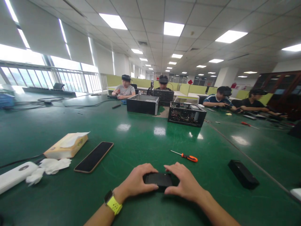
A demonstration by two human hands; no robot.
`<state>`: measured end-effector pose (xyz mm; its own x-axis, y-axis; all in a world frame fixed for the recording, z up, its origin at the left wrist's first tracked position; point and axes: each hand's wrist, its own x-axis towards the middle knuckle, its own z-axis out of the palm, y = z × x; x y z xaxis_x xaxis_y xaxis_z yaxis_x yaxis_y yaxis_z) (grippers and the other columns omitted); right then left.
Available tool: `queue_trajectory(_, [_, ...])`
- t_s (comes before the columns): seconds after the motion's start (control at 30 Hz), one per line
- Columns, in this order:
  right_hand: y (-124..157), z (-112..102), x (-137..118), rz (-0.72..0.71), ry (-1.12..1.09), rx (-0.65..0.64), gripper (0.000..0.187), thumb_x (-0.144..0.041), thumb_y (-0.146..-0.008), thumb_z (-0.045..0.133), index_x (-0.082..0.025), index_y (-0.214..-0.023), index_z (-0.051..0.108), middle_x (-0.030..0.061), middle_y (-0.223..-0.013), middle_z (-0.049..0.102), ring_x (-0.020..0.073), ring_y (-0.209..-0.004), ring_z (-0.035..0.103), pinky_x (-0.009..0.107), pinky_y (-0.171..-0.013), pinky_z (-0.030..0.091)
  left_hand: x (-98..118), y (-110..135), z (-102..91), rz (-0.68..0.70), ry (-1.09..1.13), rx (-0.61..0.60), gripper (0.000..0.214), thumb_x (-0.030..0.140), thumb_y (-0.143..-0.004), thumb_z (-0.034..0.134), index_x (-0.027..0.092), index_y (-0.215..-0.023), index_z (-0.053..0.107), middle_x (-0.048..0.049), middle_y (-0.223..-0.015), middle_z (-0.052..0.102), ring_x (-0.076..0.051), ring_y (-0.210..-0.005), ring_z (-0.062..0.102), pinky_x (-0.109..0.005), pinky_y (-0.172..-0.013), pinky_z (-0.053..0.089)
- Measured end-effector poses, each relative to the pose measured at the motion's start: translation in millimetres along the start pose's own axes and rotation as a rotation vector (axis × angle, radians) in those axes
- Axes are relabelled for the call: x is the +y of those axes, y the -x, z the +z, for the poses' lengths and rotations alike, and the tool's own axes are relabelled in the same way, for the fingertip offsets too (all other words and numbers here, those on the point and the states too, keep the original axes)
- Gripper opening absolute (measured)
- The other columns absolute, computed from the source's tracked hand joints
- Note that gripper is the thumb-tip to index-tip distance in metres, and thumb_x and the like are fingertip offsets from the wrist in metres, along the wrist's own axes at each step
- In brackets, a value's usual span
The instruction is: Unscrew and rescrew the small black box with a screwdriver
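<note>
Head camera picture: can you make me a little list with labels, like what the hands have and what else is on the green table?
Left hand: grips the left end of a small black box, yellow-strapped watch on the wrist
Right hand: grips the box's right end
Table: green, shiny
Just beyond the hands: orange-handled screwdriver
Left side: phone lying flat, tissue box, crumpled tissue
Right side: another black block
Far end: two open computer cases, four seated people

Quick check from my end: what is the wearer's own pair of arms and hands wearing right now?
Both forearms are bare, no sleeves or gloves showing. The left hand has a dark smartwatch on a bright yellow-green perforated strap at its wrist. The right hand wears nothing visible.
</note>
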<state>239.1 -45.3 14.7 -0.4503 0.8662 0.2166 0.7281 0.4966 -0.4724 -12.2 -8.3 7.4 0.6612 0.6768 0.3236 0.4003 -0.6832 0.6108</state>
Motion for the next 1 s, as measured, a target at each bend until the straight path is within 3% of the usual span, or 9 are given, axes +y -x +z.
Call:
queue_trajectory(0.17, [-2, 14, -16, -0.003, -0.002, -0.024, 0.046, -0.044, -0.073, 0.076, -0.023, -0.113, 0.068, 0.0054, -0.104, 0.073, 0.0255, -0.093, 0.064, 0.035, -0.085, 0.045, -1, 0, 2.7, 0.032, 0.02, 0.02, 0.046, 0.045, -0.072, 0.082, 0.022, -0.11, 0.068, -0.0046, -0.1, 0.068, -0.024, -0.093, 0.063, -0.033, -0.085, 0.048])
queue_trajectory(0.3, [-2, -1, -2, 0.072, -0.088, 0.122, 0.039, -0.044, -0.074, 0.072, -0.02, -0.104, 0.069, 0.0059, -0.099, 0.073, 0.0236, -0.088, 0.066, 0.032, -0.081, 0.048, -7, -1, -2.5, 0.029, 0.029, 0.226, 0.05, 0.045, -0.076, 0.079, 0.022, -0.118, 0.064, -0.0066, -0.109, 0.065, -0.025, -0.101, 0.06, -0.036, -0.091, 0.047])
queue_trajectory(0.37, [-1, -17, 18, 0.235, -0.051, 0.28, 0.044, -0.053, -0.076, 0.066, -0.019, -0.105, 0.068, 0.0066, -0.099, 0.073, 0.024, -0.087, 0.067, 0.031, -0.078, 0.05, -11, -1, -5.4, 0.013, 0.014, 0.336, 0.036, 0.041, -0.087, 0.069, 0.021, -0.116, 0.063, -0.0061, -0.101, 0.066, -0.023, -0.094, 0.061, -0.035, -0.085, 0.049])
queue_trajectory(0.43, [3, -38, 43, 0.545, 0.08, 0.48, 0.052, -0.064, -0.076, 0.059, -0.022, -0.107, 0.066, 0.0062, -0.099, 0.073, 0.0251, -0.087, 0.068, 0.032, -0.077, 0.052, -15, -1, -6.4, 0.008, -0.013, 0.396, 0.027, 0.037, -0.09, 0.063, 0.02, -0.112, 0.064, -0.0051, -0.093, 0.066, -0.022, -0.087, 0.061, -0.035, -0.081, 0.049])
queue_trajectory(0.53, [15, -67, 84, 0.861, 0.201, 0.599, 0.062, -0.068, -0.08, 0.049, -0.017, -0.111, 0.061, 0.0175, -0.103, 0.071, 0.0365, -0.094, 0.067, 0.044, -0.076, 0.052, -16, -1, -3.8, -0.006, -0.041, 0.385, 0.024, 0.035, -0.09, 0.063, 0.02, -0.11, 0.065, -0.0044, -0.091, 0.066, -0.022, -0.085, 0.061, -0.035, -0.079, 0.049])
queue_trajectory(0.63, [30, -84, 115, 1.082, 0.274, 0.61, 0.066, -0.07, -0.08, 0.044, -0.015, -0.112, 0.06, 0.0247, -0.108, 0.067, 0.0456, -0.097, 0.065, 0.056, -0.076, 0.05, -14, -1, 0.2, -0.017, -0.051, 0.347, 0.024, 0.034, -0.09, 0.063, 0.02, -0.109, 0.065, -0.0044, -0.091, 0.066, -0.022, -0.085, 0.062, -0.034, -0.079, 0.049])
queue_trajectory(0.73, [37, -85, 135, 1.18, 0.288, 0.563, 0.062, -0.069, -0.08, 0.045, -0.016, -0.109, 0.062, 0.024, -0.111, 0.066, 0.0457, -0.099, 0.065, 0.057, -0.075, 0.051, -12, -1, 1.4, -0.027, -0.056, 0.324, 0.023, 0.033, -0.09, 0.063, 0.02, -0.109, 0.065, -0.0048, -0.09, 0.066, -0.022, -0.084, 0.062, -0.034, -0.078, 0.049])
queue_trajectory(0.83, [34, -80, 144, 1.201, 0.277, 0.501, 0.064, -0.07, -0.078, 0.048, -0.016, -0.109, 0.062, 0.0239, -0.11, 0.066, 0.0446, -0.099, 0.066, 0.056, -0.073, 0.051, -10, -1, 0.0, -0.039, -0.061, 0.315, 0.023, 0.033, -0.09, 0.062, 0.02, -0.108, 0.066, -0.0049, -0.089, 0.066, -0.022, -0.084, 0.062, -0.034, -0.077, 0.05])
queue_trajectory(1.0, [37, -87, 146, 1.161, 0.304, 0.476, 0.088, -0.079, -0.073, 0.046, -0.012, -0.129, 0.052, 0.0289, -0.13, 0.054, 0.046, -0.107, 0.063, 0.057, -0.077, 0.051, -9, -1, -1.0, -0.047, -0.065, 0.318, 0.023, 0.031, -0.088, 0.064, 0.02, -0.107, 0.067, -0.0047, -0.088, 0.067, -0.022, -0.083, 0.063, -0.034, -0.077, 0.05])
